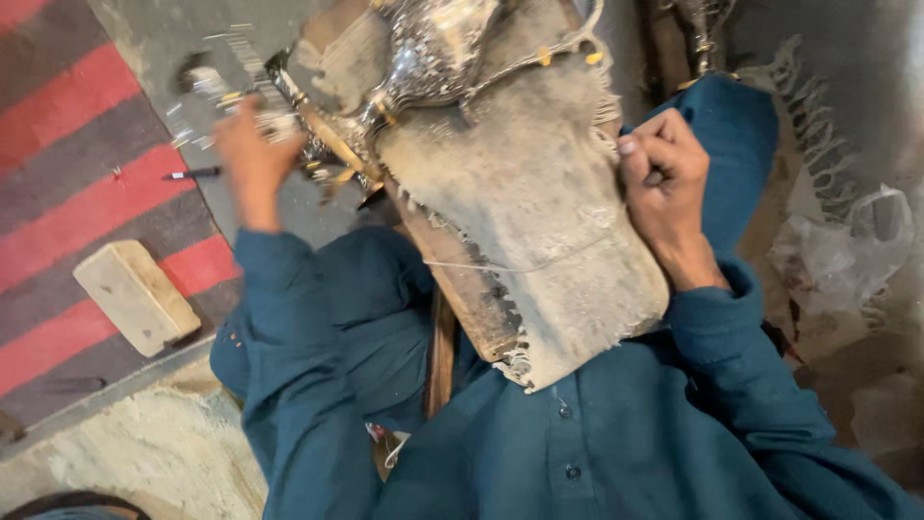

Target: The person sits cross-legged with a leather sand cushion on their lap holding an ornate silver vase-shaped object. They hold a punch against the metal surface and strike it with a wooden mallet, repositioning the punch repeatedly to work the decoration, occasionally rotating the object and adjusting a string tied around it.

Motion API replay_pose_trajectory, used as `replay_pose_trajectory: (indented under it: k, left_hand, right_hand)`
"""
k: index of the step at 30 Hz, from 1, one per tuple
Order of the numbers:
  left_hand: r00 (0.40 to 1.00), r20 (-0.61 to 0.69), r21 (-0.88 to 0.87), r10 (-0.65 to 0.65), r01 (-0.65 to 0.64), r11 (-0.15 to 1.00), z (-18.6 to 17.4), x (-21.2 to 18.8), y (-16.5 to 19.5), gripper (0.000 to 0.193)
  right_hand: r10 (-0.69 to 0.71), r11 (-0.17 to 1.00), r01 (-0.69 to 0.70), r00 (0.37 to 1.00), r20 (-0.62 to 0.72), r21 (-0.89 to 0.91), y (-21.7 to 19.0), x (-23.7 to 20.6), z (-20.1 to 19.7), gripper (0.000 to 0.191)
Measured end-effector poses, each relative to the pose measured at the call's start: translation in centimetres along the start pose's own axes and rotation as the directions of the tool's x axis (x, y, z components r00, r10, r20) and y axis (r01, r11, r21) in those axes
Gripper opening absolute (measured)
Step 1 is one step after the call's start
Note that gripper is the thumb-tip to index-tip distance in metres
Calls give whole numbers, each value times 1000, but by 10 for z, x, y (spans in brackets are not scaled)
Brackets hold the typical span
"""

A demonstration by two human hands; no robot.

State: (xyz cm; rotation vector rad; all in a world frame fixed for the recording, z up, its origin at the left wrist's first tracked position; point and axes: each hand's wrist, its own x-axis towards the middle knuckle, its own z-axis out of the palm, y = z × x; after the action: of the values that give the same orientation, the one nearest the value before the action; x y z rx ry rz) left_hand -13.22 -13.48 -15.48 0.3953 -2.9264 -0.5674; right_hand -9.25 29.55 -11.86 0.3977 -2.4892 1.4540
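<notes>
An ornate silver metal vessel (438, 48) rests on a frayed, dirty grey cloth pad (525, 193) laid over a wooden board (462, 289) on my lap. My left hand (252, 154) reaches out to the vessel's left end and grips its base or rim there. At the cloth's right edge my right hand (662, 178) is closed in a fist around a small dark tool, mostly hidden by the fingers. Both arms are in teal sleeves.
A pale rectangular block (137, 294) lies on the red and grey striped mat (67, 173) at left, with a thin dark pen-like tool (192, 174) beyond it. Crumpled clear plastic (847, 246) sits at right. Metal shavings glint on the grey floor (173, 39).
</notes>
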Motion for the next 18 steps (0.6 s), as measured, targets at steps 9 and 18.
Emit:
replay_pose_trajectory:
  k: [9, 18]
  left_hand:
    - [992, -100, -141, 78, -91, 986, -155, -110, 46, 64]
    - [768, 303, 43, 565, -603, 796, -156, -168, 188, 91]
  right_hand:
    - [-141, 989, 126, 951, 275, 73, 3, -20, -44, 11]
    - [-254, 955, 298, 808, 532, 4, -21, -22, -89, 30]
